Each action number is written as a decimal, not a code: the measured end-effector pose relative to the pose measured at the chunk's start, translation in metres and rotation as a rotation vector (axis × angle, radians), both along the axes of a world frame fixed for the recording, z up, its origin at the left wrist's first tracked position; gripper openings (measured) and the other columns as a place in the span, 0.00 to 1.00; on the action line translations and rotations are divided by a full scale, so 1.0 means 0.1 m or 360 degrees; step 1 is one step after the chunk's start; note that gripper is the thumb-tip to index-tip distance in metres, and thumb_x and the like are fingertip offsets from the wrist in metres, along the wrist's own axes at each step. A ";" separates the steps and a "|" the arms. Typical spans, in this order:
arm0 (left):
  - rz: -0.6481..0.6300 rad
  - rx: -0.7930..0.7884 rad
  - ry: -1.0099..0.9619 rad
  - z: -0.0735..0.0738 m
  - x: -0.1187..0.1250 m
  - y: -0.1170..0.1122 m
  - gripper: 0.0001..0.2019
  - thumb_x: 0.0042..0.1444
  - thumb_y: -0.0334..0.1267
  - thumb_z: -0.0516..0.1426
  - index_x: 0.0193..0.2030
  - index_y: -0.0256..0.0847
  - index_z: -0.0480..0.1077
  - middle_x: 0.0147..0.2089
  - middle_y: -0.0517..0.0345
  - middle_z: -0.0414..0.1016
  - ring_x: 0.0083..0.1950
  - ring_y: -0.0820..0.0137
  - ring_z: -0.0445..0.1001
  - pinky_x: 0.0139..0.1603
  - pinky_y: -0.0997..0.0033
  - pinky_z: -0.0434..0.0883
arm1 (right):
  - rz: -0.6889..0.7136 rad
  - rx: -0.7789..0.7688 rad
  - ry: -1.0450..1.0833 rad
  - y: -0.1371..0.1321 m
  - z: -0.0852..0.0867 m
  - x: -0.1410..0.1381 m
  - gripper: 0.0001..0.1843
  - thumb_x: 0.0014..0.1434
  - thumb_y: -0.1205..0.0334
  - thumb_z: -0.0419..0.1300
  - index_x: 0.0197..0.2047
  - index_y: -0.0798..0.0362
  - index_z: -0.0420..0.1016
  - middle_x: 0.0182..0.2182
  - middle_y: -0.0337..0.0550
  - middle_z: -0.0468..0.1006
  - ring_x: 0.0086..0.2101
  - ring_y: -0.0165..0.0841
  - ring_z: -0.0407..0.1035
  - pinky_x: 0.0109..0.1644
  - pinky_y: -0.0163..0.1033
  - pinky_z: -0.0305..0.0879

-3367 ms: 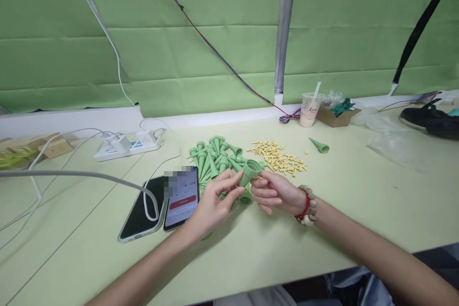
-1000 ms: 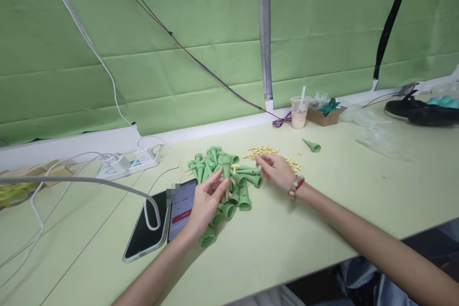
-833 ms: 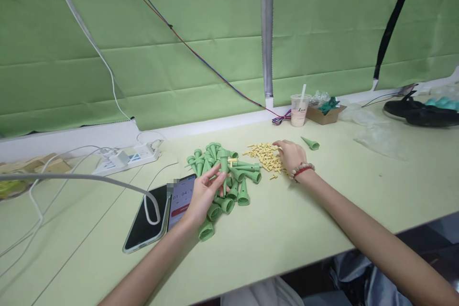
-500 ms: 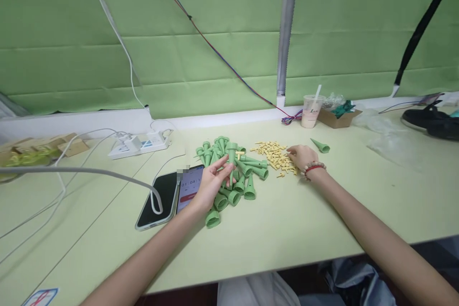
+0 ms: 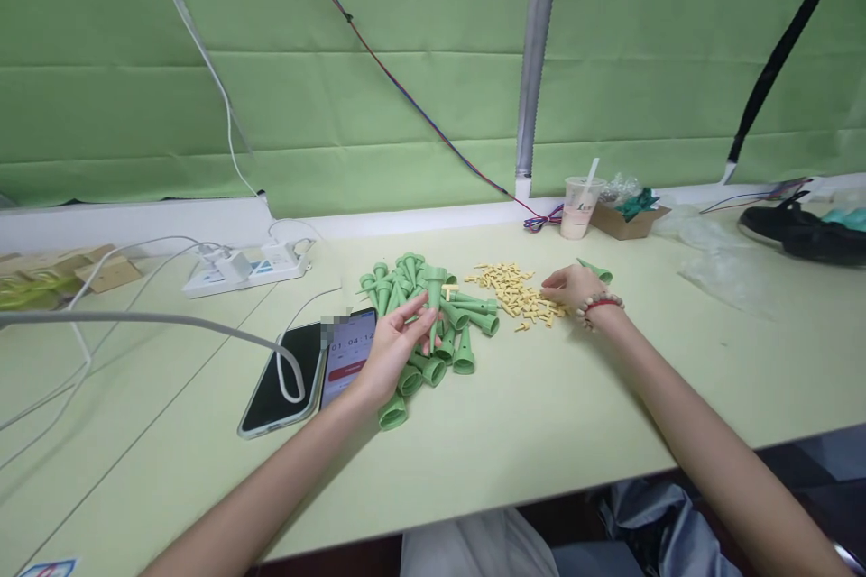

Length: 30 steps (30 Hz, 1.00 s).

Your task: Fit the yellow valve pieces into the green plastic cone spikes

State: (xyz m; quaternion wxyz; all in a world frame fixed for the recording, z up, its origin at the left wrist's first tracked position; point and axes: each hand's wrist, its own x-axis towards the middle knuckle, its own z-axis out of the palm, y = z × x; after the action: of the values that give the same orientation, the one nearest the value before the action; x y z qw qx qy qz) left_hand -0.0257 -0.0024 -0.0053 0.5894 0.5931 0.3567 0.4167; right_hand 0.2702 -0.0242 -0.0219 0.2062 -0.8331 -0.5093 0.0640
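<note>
- The left hand (image 5: 396,347) hides part of the green cone (image 5: 434,281) it grips.
- The right hand (image 5: 572,287) covers some yellow pieces (image 5: 512,290); whether it pinches one is too small to tell.
- A blurred patch hides the top of the phone (image 5: 346,362) screen.
- A dark object (image 5: 802,233) is cut off by the right edge.
- The cup (image 5: 578,209) label is too small to read.
</note>
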 end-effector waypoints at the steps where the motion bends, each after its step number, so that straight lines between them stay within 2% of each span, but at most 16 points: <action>1: -0.0010 -0.0001 0.0005 0.00 0.00 -0.01 0.34 0.44 0.43 0.60 0.58 0.35 0.58 0.30 0.56 0.71 0.21 0.79 0.64 0.24 0.77 0.61 | 0.0029 -0.0008 0.0023 0.00 -0.01 0.00 0.11 0.46 0.57 0.62 0.34 0.51 0.78 0.32 0.42 0.79 0.34 0.33 0.71 0.33 0.33 0.62; 6: -0.0053 -0.0009 0.0020 0.00 0.02 -0.04 0.31 0.45 0.43 0.60 0.57 0.37 0.61 0.33 0.55 0.71 0.23 0.78 0.66 0.22 0.77 0.61 | 0.0089 0.0034 -0.0046 0.03 -0.06 -0.04 0.11 0.45 0.57 0.62 0.32 0.52 0.78 0.30 0.42 0.79 0.32 0.33 0.71 0.34 0.35 0.63; 10: -0.0057 -0.0056 0.0014 -0.01 0.01 -0.01 0.32 0.45 0.42 0.60 0.58 0.38 0.60 0.36 0.53 0.72 0.23 0.78 0.67 0.21 0.77 0.61 | -0.0013 0.0260 -0.0040 0.05 -0.04 -0.06 0.12 0.51 0.60 0.56 0.36 0.54 0.77 0.32 0.45 0.79 0.34 0.35 0.71 0.36 0.37 0.64; 13: -0.0048 -0.0089 0.0009 -0.03 -0.01 0.03 0.32 0.46 0.42 0.60 0.58 0.38 0.59 0.39 0.50 0.72 0.24 0.78 0.66 0.22 0.78 0.61 | -0.0015 0.0468 0.0241 0.06 -0.01 -0.09 0.14 0.55 0.59 0.52 0.39 0.55 0.76 0.34 0.46 0.78 0.34 0.34 0.72 0.35 0.34 0.65; 16: -0.0063 -0.0108 0.0004 -0.05 -0.02 0.05 0.32 0.46 0.42 0.60 0.58 0.38 0.59 0.39 0.51 0.72 0.24 0.78 0.67 0.21 0.78 0.61 | 0.0117 0.0539 0.0535 0.08 0.01 -0.13 0.16 0.56 0.56 0.52 0.39 0.55 0.76 0.33 0.44 0.79 0.30 0.31 0.72 0.31 0.32 0.66; 19: -0.0083 -0.0114 -0.0007 -0.03 -0.01 0.04 0.32 0.45 0.42 0.60 0.58 0.37 0.58 0.37 0.52 0.71 0.24 0.78 0.67 0.21 0.78 0.61 | 0.0155 0.0504 0.0348 0.08 -0.01 -0.13 0.15 0.52 0.52 0.56 0.33 0.54 0.77 0.30 0.44 0.79 0.29 0.32 0.72 0.33 0.33 0.65; 22: -0.0090 -0.0113 -0.0015 -0.01 0.00 0.02 0.32 0.46 0.42 0.60 0.58 0.37 0.58 0.36 0.54 0.70 0.23 0.79 0.66 0.22 0.79 0.61 | 0.0037 0.0355 0.0007 0.08 -0.05 -0.10 0.14 0.49 0.51 0.59 0.29 0.53 0.77 0.30 0.45 0.79 0.33 0.36 0.72 0.35 0.36 0.64; 25: -0.0087 -0.0119 -0.0005 -0.01 0.00 0.00 0.32 0.45 0.42 0.60 0.58 0.38 0.59 0.35 0.56 0.70 0.23 0.79 0.66 0.22 0.79 0.61 | 0.0010 0.0326 -0.0023 0.08 -0.07 -0.08 0.13 0.52 0.54 0.57 0.36 0.52 0.76 0.31 0.44 0.79 0.33 0.34 0.72 0.36 0.35 0.64; 27: -0.0081 -0.0122 -0.0001 0.00 0.00 0.00 0.31 0.45 0.41 0.61 0.57 0.38 0.59 0.35 0.56 0.70 0.24 0.79 0.66 0.22 0.79 0.61 | 0.0120 0.0398 0.0037 0.08 -0.06 -0.08 0.14 0.53 0.58 0.56 0.42 0.51 0.74 0.33 0.42 0.78 0.32 0.31 0.71 0.35 0.34 0.64; 30: -0.0067 -0.0133 0.0009 0.00 0.00 -0.01 0.31 0.45 0.41 0.61 0.57 0.39 0.60 0.34 0.56 0.70 0.24 0.79 0.67 0.21 0.79 0.61 | 0.0465 0.0367 0.0105 0.05 -0.01 -0.13 0.12 0.51 0.57 0.58 0.38 0.50 0.76 0.32 0.41 0.78 0.30 0.30 0.71 0.32 0.32 0.63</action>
State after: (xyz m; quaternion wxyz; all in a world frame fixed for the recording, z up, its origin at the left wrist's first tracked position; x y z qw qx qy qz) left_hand -0.0255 -0.0035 -0.0051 0.6212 0.5766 0.3628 0.3873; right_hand 0.2572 -0.0189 -0.0225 0.3055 -0.7186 -0.6217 0.0617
